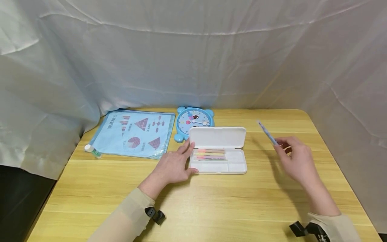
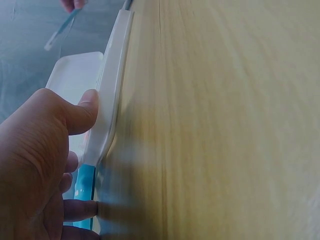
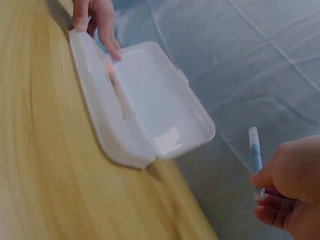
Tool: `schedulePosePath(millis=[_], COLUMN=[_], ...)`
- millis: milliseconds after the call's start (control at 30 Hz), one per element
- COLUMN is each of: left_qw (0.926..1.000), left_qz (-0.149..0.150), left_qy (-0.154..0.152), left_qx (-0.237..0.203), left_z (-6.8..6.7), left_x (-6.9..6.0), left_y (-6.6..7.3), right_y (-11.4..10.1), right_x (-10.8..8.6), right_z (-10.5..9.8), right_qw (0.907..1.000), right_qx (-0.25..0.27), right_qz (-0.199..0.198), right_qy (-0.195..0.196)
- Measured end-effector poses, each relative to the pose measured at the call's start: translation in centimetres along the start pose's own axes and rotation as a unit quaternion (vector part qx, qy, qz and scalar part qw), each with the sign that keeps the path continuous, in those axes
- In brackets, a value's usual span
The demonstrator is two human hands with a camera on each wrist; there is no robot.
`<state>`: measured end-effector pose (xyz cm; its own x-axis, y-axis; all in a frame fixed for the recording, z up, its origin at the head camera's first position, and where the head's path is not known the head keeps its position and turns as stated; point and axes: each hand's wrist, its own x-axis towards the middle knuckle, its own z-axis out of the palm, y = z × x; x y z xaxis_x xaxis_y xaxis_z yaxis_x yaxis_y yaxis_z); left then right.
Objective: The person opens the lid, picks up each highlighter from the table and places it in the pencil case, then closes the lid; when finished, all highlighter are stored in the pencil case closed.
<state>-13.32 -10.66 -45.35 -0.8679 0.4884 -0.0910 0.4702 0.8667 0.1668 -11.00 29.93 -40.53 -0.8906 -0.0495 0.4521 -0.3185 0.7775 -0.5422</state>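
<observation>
Pinching a blue pen [image 1: 267, 132] above the surface [image 1: 217, 205], the right hand [image 1: 294, 158] in the head view sits right of the open white case [image 1: 237, 167], coloured pens [image 1: 210, 154] lying inside, and I see the left hand [image 1: 173, 166] gripping its left end. Left wrist view: thumb over the case rim, blue clock [image 2: 85, 182] by the lower fingers. Right wrist view: pen apart from the case, pale end up, lid raised.
</observation>
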Motion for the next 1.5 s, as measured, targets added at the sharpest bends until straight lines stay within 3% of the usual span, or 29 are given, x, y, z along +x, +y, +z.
schedulePosePath(millis=[267,467,800,1033,1300,1500], left_qw=[1.0,1.0,1.0,0.9999,0.9998,0.9999], left_qz=[-0.001,-0.002,-0.001,0.006,0.009,0.006], left_qy=[-0.002,-0.005,-0.003,-0.001,-0.004,-0.005], left_qx=[0.002,0.004,0.005,0.013,0.017,0.015], left_z=[-0.2,-0.1,-0.1,-0.1,-0.2,-0.3], left_x=[0.0,-0.1,-0.1,0.0,0.1,0.0], left_y=[0.1,0.1,0.1,0.1,0.0,0.1], right_y=[-2.9,-4.6,-6.7,-7.6,-7.6,-7.7], right_x=[0.8,1.1,1.1,0.8,-0.1,-0.8], right_z=[-0.1,0.7,3.7,6.2,8.6,9.6], right_qw=[0.9984,0.9946,0.9861,0.9744,0.9599,0.9499], right_qx=[0.01,0.018,0.05,0.066,0.024,0.004], right_qz=[-0.053,-0.103,-0.139,-0.175,-0.168,-0.15], right_qy=[0.014,0.0,-0.076,-0.125,-0.223,-0.275])
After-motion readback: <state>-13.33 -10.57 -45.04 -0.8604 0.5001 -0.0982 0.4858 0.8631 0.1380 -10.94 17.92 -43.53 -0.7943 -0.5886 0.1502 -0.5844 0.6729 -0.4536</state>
